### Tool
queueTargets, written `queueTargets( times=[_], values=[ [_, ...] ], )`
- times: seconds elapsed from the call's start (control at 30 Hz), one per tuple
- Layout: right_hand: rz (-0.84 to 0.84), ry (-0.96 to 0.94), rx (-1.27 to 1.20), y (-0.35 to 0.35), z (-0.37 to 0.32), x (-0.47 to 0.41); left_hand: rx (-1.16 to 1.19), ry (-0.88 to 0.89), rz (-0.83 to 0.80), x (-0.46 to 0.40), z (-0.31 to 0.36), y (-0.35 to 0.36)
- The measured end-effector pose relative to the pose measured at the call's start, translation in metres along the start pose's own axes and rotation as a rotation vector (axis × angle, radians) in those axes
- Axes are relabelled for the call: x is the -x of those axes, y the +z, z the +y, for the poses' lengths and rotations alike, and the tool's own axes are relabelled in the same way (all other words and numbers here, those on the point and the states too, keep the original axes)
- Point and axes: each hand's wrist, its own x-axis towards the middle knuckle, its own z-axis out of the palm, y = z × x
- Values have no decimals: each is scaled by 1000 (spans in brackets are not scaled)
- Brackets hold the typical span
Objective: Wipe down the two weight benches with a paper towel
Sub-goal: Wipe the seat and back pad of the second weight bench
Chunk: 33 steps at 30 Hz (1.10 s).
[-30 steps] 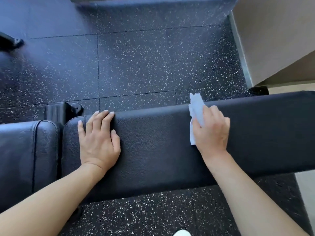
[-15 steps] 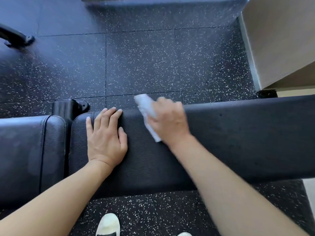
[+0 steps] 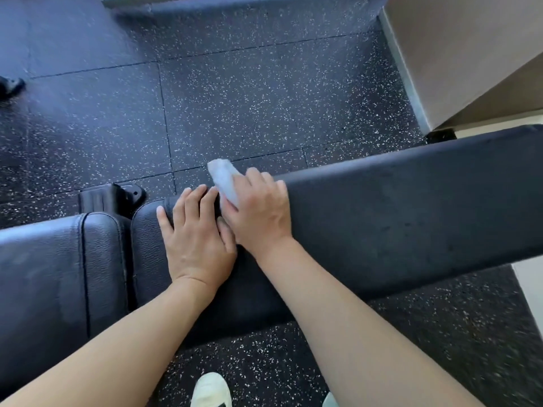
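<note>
A: What moved?
B: right hand (image 3: 260,211) swept the paper towel (image 3: 224,182) leftward along the long bench pad (image 3: 396,218) — now touching the left hand (image 3: 195,239), towel at the pad's far edge

A: Fingers?
B: right curled over the towel, pressing; left flat, spread, bracing

A: Meaning?
B: this stroke has likely reached its end — seat pad (image 3: 44,274) probably not yet wiped

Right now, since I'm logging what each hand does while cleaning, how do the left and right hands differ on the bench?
The left hand lies flat on the long bench pad with straight fingers and holds nothing; the right hand grips a white paper towel. The left hand sits near the pad's end by the seat pad; the right hand sits just right of it, its towel poking past the far edge. Both are bare and rest on the same pad, touching.
</note>
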Motion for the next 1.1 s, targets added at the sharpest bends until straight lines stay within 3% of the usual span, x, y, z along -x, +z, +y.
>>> queueTargets(
  times=[0.07,0.17,0.3,0.4,0.53,0.67,0.77,0.93,1.1],
  values=[
    [14,-46,-1,3,-5,11,20,-17,-15,-1,2,-2],
    [79,-102,75,-16,46,43,11,1,-8,0,2,-1],
    [126,33,103,-60,160,84,8,5,10,1,0,1],
    [163,154,101,-73,191,92,16,4,15,1,0,1],
    [161,278,202,-49,130,84,21,8,9,2,1,-2],
    [94,75,55,-14,23,100,22,6,-17,2,-1,-2],
    [64,7,-12,-8,-3,111,8,1,-43,1,-2,0],
    [93,-170,110,-40,80,113,28,4,-1,2,3,-3],
    [154,86,124,-89,213,114,42,9,15,3,3,-4]
  ],
)
